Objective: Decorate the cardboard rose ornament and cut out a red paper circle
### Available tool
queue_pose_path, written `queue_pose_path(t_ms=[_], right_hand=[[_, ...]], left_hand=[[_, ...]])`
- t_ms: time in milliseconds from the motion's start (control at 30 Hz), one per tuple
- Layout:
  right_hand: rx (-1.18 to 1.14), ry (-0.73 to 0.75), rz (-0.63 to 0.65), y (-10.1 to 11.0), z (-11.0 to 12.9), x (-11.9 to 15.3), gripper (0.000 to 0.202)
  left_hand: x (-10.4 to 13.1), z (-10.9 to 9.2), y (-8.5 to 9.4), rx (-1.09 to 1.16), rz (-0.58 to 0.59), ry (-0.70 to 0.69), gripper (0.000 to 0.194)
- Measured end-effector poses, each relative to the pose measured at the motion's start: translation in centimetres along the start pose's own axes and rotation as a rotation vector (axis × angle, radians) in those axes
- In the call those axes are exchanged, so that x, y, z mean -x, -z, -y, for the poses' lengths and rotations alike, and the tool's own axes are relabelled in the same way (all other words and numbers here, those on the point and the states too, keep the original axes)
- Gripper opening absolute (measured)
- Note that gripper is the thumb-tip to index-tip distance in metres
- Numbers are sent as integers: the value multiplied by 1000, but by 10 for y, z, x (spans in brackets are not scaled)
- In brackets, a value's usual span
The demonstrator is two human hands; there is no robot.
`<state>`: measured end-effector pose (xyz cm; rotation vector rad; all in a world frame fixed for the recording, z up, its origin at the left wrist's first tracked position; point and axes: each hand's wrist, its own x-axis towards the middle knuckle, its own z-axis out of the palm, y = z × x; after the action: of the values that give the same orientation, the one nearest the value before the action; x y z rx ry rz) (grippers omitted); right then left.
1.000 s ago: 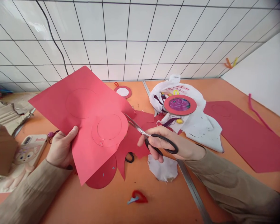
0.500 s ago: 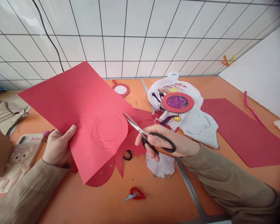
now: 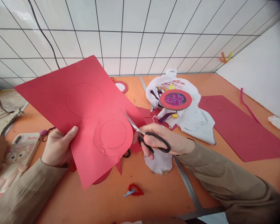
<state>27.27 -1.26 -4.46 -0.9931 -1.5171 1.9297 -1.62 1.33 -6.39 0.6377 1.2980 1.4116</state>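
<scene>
Pinched at its lower left edge, a large sheet of red paper (image 3: 84,127) is held up off the table by my left hand (image 3: 58,144), thumb on top. Circles are drawn on it, one ring inside another near its right edge. My right hand (image 3: 154,140) has its fingers through the black handles of a pair of scissors (image 3: 157,141). The blades are at the sheet's right side, beside the ringed circle, and the lower blade is hidden behind the paper. Under the sheet, red paper scraps (image 3: 143,113) and another black scissor handle (image 3: 127,153) show in part.
On the orange table (image 3: 102,205), a red ring with a purple flower (image 3: 175,99) lies on white cloth (image 3: 196,121). Red card (image 3: 242,130) lies to the right. A phone in a cartoon case (image 3: 20,152) is at left, a red pipe-cleaner loop (image 3: 135,189) in front. White tiles (image 3: 109,43) stand behind.
The scissor blades have closed up somewhat and lie further along the sheet beside the ringed circle. The sheet has tilted slightly, and the camera view has shifted a little.
</scene>
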Motion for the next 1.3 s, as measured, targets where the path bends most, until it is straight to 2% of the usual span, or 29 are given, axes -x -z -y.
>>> queue_pose_path(t_ms=[367,567,733,1033,1300], right_hand=[[24,40,0,-4,1,-1,55],[-16,40,-49,-4,-2,-1,55],[-16,53,-75,-6,-3,0,52],[-18,65,-58,-7,-7,-1,52],[36,28,-72,-8,-4,-1,50]], left_hand=[[-1,-1,3,-24,-36,-107,50],[-1,-1,1,-37,-29,-98,51],[-2,0,2,-39,-25,-129,45],[-11,8,15,-112,-21,-254,34],[-8,3,13,-111,-21,-249,31]])
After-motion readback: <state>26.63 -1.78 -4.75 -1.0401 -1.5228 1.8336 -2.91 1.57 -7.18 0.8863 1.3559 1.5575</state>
